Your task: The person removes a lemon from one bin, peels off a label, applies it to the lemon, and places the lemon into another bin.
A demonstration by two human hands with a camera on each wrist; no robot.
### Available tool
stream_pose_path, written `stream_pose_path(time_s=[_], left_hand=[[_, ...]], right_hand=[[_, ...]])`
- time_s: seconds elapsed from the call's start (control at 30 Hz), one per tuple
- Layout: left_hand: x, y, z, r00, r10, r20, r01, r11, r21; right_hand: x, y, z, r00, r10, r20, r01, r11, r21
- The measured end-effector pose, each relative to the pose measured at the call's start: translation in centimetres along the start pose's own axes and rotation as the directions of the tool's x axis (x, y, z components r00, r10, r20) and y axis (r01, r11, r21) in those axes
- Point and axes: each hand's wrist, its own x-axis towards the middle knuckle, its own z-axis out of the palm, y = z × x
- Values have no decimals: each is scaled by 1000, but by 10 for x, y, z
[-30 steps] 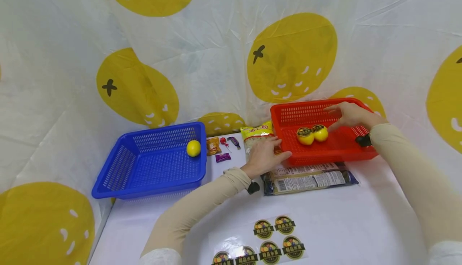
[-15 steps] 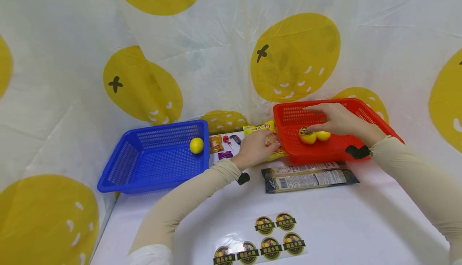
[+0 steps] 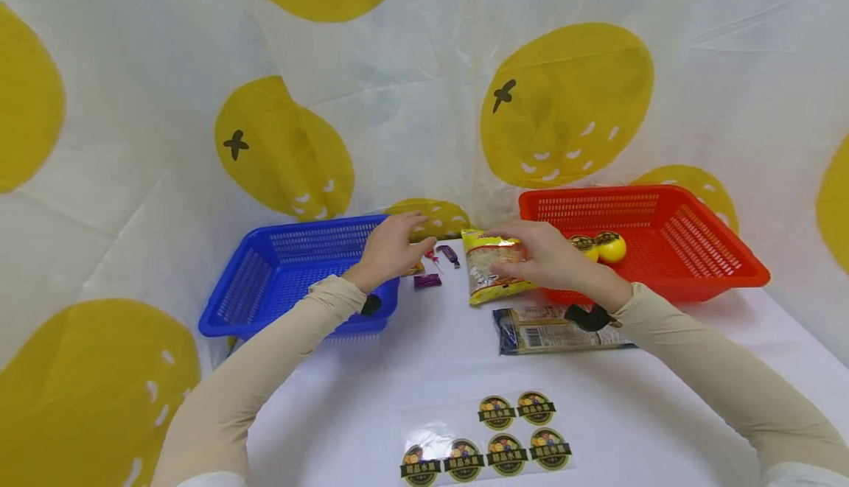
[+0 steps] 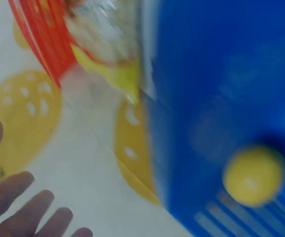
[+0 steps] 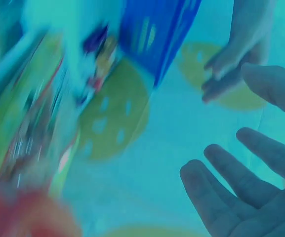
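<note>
Left hand [image 3: 391, 250] over blue basket [image 3: 278, 292], right hand [image 3: 544, 258] above yellow packet [image 3: 491, 275]

Makeshift recording booth: fruit-print sheet [image 3: 424, 67] draped behind white table [image 3: 630, 398]

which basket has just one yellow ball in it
The blue basket on the left: a single yellow ball shows in the left wrist view. The red basket holds two stickered yellow balls.
</note>
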Motion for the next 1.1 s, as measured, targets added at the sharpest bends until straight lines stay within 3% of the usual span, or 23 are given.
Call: stream_pose_path(time_s=[0.33, 0.43, 0.6, 0.73, 0.9, 1.1], left_hand=[[-11, -71, -38, 994, -111, -6, 110, 993, -45], [-10, -92, -41, 998, -68, 15, 68, 997, -27], [-10, -119, -37, 993, -13, 119, 10, 1000, 23], [-11, -133, -33, 976, -68, 209, 62, 997, 37], [-6, -139, -27, 950, -98, 296, 91, 995, 40], [0, -143, -14, 938, -101, 331, 78, 994, 82]], right_hand=[[33, -34, 63, 996, -62, 70, 53, 991, 126], [42, -41, 81, 995, -52, 84, 39, 987, 154], [52, -48, 109, 995, -46, 88, 30, 984, 174], [59, -53, 127, 992, -40, 119, 19, 984, 178], [61, -58, 139, 990, -22, 141, -10, 975, 221], [59, -59, 148, 987, -21, 159, -18, 970, 241]])
